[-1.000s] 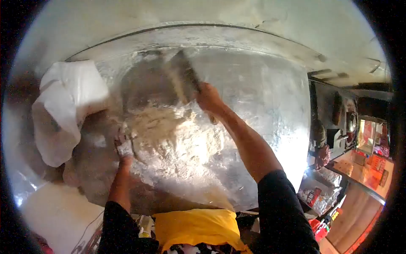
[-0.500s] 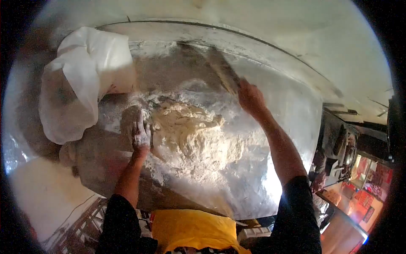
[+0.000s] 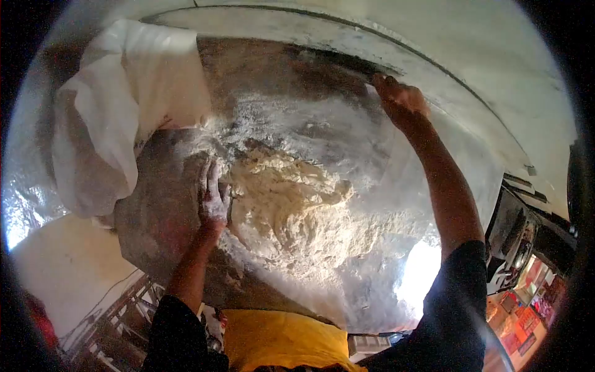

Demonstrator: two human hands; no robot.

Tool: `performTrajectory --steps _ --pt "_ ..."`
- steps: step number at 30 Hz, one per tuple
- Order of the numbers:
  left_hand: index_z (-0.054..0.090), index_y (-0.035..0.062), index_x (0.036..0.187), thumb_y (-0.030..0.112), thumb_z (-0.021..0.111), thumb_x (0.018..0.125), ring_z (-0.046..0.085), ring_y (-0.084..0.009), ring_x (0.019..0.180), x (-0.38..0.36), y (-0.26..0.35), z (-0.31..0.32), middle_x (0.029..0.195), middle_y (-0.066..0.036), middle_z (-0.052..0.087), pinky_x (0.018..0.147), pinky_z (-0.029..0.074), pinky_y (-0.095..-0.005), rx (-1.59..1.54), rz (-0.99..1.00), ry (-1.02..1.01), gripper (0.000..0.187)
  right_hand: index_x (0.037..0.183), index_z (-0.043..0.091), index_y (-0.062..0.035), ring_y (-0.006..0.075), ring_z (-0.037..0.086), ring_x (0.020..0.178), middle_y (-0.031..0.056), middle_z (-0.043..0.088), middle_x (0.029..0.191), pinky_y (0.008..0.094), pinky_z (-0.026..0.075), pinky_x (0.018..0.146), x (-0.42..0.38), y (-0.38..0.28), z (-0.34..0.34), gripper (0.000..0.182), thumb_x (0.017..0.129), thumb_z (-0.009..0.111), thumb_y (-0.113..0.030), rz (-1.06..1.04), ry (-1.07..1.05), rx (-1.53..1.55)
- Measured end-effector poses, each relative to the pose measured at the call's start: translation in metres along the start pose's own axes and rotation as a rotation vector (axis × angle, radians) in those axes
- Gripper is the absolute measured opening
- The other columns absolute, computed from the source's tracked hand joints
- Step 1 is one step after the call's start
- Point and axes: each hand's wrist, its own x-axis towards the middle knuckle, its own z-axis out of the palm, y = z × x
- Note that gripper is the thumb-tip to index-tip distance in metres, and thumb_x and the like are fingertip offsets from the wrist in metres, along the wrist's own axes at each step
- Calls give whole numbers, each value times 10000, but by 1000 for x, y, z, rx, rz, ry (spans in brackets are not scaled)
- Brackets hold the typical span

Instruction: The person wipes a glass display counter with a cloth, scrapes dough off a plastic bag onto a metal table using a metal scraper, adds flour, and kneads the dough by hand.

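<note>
A large mound of pale, rough dough [image 3: 291, 204] lies on the floured metal work surface, with loose flour around it. My left hand [image 3: 214, 192], dusted with flour, rests along the dough's left side, its fingers stretched out and pointing away from me. Far off at the upper right, near the surface's back edge, my right hand [image 3: 401, 99] is closed round a long, dark brush-like tool [image 3: 344, 67]. Shadow and blur hide its exact shape. It reaches leftward from the fist, apart from the dough.
A white, partly crumpled sack [image 3: 164, 80] stands at the upper left. Along the back of the metal work surface [image 3: 155, 229] runs a pale wall [image 3: 471, 43]. Yellow cloth [image 3: 285, 338] covers my front. Shelving and cluttered items are at the lower right.
My right hand has moved up and to the right with the tool, toward the back edge. My left hand stays by the dough. The whole view has shifted slightly.
</note>
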Motion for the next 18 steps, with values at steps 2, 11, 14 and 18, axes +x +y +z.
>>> performTrajectory --steps 2,11,14,18 --pt "367 128 1442 12 717 755 381 -331 1337 3 -5 3 1441 -113 414 1088 350 -434 -53 13 -5 780 1031 596 -46 397 620 855 182 648 938 452 515 735 -12 33 7 325 996 452 -335 -371 208 -109" --pt "350 85 1437 -40 681 765 412 -373 1310 2 -8 0 1450 -169 391 1070 371 -434 -57 121 11 759 1139 573 -87 329 639 756 137 635 883 420 520 591 -2 147 35 234 906 583 -100 -275 182 -205" --pt "340 81 1448 -62 649 797 408 -345 1320 5 -5 0 1467 -161 373 1074 369 -414 -115 109 -18 735 1091 590 -79 320 634 718 144 624 889 410 517 555 -50 136 -24 229 867 599 -32 -502 336 -384" --pt "368 87 1442 -76 648 792 393 -330 1331 -1 -1 0 1469 -157 373 1083 356 -402 -7 34 -20 727 1014 594 -56 326 623 666 136 629 865 416 519 549 -48 151 4 162 854 609 -36 -474 345 -344"
